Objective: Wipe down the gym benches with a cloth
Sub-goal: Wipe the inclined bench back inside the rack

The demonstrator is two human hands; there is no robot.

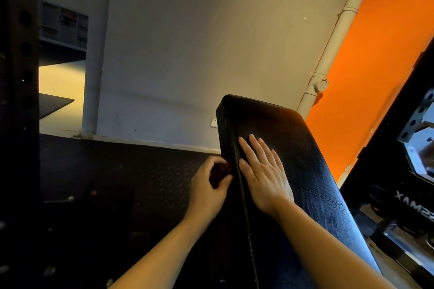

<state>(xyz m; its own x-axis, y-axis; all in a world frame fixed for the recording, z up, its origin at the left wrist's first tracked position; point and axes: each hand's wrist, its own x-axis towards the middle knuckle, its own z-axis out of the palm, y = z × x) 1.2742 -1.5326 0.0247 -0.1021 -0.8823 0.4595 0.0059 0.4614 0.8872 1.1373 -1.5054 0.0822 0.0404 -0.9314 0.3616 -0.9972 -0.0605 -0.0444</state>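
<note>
Here's the bench pad (293,148), a long black cushion running away from the person, near end under the forearms, far end up by the grey wall (176,42). That long axis is the line any wipe has to follow.

Right hand (263,171) lies flat on top of the pad, fingers (252,148) straight and slightly spread, palm down, holding nothing; it looks to be steadying the cushion. It sits just inside the left edge, well short of the far end.

Left hand (209,185) is off the pad's left flank, fingers curled round a small dark reddish wad, most likely the cloth (220,171), though it is dim and I can only call it a bunched rag. The wad is pressed up against the side wall of the pad, just below the seam, right beside the right thumb.

So the cloth lies to the left of the flat hand and lower, on the side face, not the top. The left hand has it, so my read is the side strip gets wiped along the length, toward the far end or back toward the body. The top surface glistens in patches, possibly damp.

Below the left hand, a dark patterned floor (131,171).
</note>
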